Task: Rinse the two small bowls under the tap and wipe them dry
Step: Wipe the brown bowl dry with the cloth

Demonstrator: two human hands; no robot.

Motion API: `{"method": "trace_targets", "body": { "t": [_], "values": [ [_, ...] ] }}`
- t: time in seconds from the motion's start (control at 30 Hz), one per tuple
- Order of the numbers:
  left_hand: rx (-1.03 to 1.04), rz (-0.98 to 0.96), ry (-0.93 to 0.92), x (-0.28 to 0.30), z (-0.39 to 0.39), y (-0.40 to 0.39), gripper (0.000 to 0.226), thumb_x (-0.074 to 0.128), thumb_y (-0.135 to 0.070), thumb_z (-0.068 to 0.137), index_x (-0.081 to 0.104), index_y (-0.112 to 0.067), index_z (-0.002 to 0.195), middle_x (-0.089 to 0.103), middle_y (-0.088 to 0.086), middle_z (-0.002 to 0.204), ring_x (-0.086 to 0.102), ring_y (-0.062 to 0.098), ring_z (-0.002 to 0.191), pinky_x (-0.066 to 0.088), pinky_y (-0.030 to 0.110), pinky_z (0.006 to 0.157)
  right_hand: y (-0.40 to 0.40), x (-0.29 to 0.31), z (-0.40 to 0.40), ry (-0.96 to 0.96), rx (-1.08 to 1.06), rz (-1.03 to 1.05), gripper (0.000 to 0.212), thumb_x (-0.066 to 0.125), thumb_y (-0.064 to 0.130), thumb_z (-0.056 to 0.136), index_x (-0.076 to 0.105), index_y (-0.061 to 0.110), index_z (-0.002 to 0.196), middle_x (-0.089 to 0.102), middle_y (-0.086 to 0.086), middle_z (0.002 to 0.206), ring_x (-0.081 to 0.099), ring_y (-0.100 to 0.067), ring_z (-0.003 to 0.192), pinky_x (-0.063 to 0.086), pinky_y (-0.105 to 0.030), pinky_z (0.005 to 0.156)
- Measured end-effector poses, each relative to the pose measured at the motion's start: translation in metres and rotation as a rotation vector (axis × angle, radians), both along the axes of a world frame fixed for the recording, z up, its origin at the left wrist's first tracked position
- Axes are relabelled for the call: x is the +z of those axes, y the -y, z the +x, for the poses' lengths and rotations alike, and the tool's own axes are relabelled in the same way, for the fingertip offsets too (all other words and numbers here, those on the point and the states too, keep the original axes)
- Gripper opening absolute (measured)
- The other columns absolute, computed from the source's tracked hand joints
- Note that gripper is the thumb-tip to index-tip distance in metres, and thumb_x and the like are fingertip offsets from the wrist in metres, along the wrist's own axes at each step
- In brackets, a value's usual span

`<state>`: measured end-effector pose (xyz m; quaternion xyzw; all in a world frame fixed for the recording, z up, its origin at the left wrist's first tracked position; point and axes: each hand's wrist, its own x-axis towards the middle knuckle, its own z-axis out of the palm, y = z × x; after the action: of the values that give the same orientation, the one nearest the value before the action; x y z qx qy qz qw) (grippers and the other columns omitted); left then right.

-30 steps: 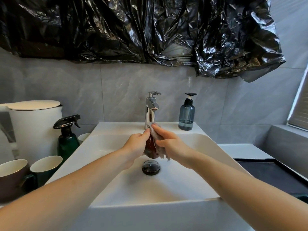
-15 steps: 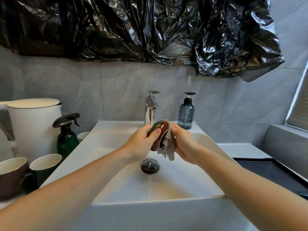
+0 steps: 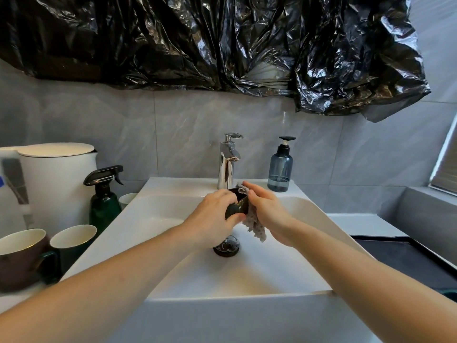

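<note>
Small bowl (image 3: pixel 237 207), centre of the frame, just below the tap (image 3: pixel 228 160) and above the white sink basin (image 3: pixel 259 273): dark, glossy, green-black outside, tilted so its rim faces up and to the right. It is held off the basin between two hands. Cloth (image 3: pixel 254 225), pale with a dotted weave, pressed against the bowl's right side; one corner shows above the rim, the rest hangs down below the bowl toward lower right. The bowl's interior is probably brown, though largely hidden. The second bowl cannot be identified.
</note>
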<state>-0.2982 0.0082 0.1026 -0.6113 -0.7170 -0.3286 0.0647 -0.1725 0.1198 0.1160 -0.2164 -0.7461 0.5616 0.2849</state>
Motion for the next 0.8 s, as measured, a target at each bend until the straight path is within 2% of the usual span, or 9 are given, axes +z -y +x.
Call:
{"method": "trace_targets", "body": {
  "t": [0.07,0.17,0.27,0.37,0.47,0.6,0.7,0.73,0.8],
  "values": [
    [0.001,0.008,-0.049,-0.001,0.002,0.001,0.018,0.070,-0.038,0.096,0.053,-0.031,0.094,0.049,-0.011,0.128,0.041,0.012,0.116,0.034,0.024,0.099,-0.003,0.001,0.002,-0.013,-0.032,-0.074,0.034,0.034,0.026,0.114,0.060,0.023,0.134,0.072,-0.021,0.117,0.070,-0.036,0.108,0.055,-0.056,0.099],
    [0.034,0.059,-0.027,-0.001,0.003,0.001,0.026,0.077,-0.041,0.088,0.061,-0.029,0.105,0.044,-0.010,0.141,0.037,0.015,0.132,0.029,0.022,0.106,-0.010,0.001,0.005,-0.001,-0.060,-0.167,0.033,0.035,0.021,0.113,0.063,0.014,0.131,0.074,-0.020,0.114,0.073,-0.032,0.104,0.061,-0.048,0.090],
    [0.124,0.149,0.204,0.003,0.001,0.002,0.074,0.089,-0.052,0.065,0.054,-0.032,0.127,0.045,-0.015,0.135,0.047,0.012,0.130,0.040,0.024,0.104,-0.016,0.002,0.005,0.008,-0.095,-0.254,0.034,0.038,0.020,0.111,0.063,0.012,0.133,0.075,-0.016,0.116,0.072,-0.031,0.110,0.059,-0.047,0.099],
    [0.128,0.128,0.528,0.008,0.000,0.006,0.112,0.100,-0.047,0.055,0.039,-0.033,0.147,0.054,-0.018,0.129,0.058,0.007,0.118,0.048,0.019,0.090,-0.014,0.002,0.001,0.025,-0.063,-0.293,0.037,0.037,0.022,0.110,0.065,0.012,0.132,0.075,-0.016,0.119,0.070,-0.032,0.116,0.053,-0.052,0.108],
    [0.032,0.167,0.689,0.007,0.000,0.004,0.091,0.102,-0.024,0.060,0.046,-0.030,0.131,0.066,-0.012,0.115,0.068,-0.001,0.094,0.054,0.011,0.065,-0.010,0.003,-0.001,0.004,-0.037,-0.269,0.038,0.034,0.016,0.110,0.070,0.011,0.123,0.076,-0.018,0.116,0.071,-0.032,0.114,0.054,-0.051,0.105],
    [0.027,0.200,0.615,0.003,-0.003,-0.001,0.094,0.104,-0.031,0.044,0.054,-0.030,0.124,0.073,-0.010,0.111,0.072,0.007,0.099,0.061,0.026,0.080,-0.005,0.004,0.000,0.025,-0.090,0.030,0.038,0.038,0.011,0.109,0.067,0.023,0.132,0.074,-0.008,0.121,0.072,-0.031,0.105,0.062,-0.045,0.092],
    [0.049,0.172,0.498,0.003,-0.002,0.001,0.094,0.101,-0.034,0.045,0.052,-0.034,0.125,0.071,-0.015,0.111,0.069,0.003,0.101,0.058,0.023,0.084,-0.001,0.003,0.000,0.071,-0.147,0.320,0.041,0.043,0.011,0.108,0.061,0.026,0.142,0.070,-0.001,0.123,0.067,-0.018,0.082,0.056,-0.018,0.055],
    [0.054,0.165,0.468,0.003,-0.002,0.001,0.093,0.100,-0.031,0.048,0.051,-0.034,0.127,0.070,-0.016,0.112,0.068,0.003,0.102,0.057,0.022,0.083,0.001,0.003,0.001,0.063,-0.146,0.371,0.041,0.043,0.011,0.109,0.061,0.025,0.143,0.069,0.000,0.124,0.065,-0.013,0.084,0.050,-0.009,0.053],
    [0.068,0.154,0.415,0.003,-0.002,0.001,0.096,0.097,-0.032,0.048,0.049,-0.035,0.131,0.068,-0.017,0.116,0.067,0.005,0.105,0.057,0.025,0.085,0.004,0.002,0.001,0.047,-0.143,0.467,0.041,0.046,0.010,0.108,0.063,0.027,0.142,0.069,0.003,0.127,0.065,-0.012,0.105,0.051,-0.005,0.070]
  ]
}}
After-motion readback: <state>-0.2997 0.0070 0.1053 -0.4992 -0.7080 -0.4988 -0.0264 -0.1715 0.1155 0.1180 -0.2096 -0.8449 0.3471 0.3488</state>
